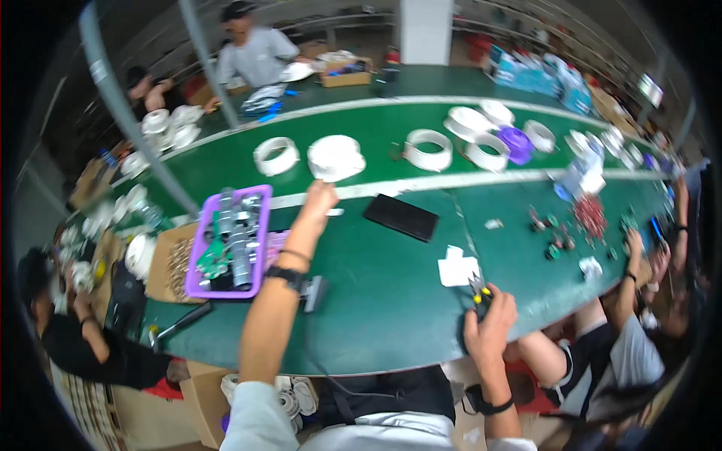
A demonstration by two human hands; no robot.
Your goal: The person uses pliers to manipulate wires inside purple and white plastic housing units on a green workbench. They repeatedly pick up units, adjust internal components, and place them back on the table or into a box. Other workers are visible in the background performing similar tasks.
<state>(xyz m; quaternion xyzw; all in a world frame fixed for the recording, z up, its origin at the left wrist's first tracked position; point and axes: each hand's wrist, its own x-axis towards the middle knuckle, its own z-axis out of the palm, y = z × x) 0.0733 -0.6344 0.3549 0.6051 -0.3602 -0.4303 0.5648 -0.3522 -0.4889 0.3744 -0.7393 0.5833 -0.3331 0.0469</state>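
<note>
My left arm stretches forward over the bench, and my left hand (321, 198) is at the near edge of a white round plastic housing (336, 156). Its fingers look bent and closed on that edge, with the tips partly hidden. Near the front of the bench, my right hand (492, 323) is closed around pliers (479, 292) with yellow and black handles. Their jaws point away from me, beside some small white papers (457, 269). A flat black rectangular object (401, 217) lies between my hands, farther back.
A purple basket (266, 225) of grey cylindrical parts stands left, by a cardboard box (159, 270) and a hammer-like tool (180, 325). White rings (428, 150) and a purple ring (516, 145) sit on the green belt (383, 135). Small red parts (590, 218) lie right, near co-workers.
</note>
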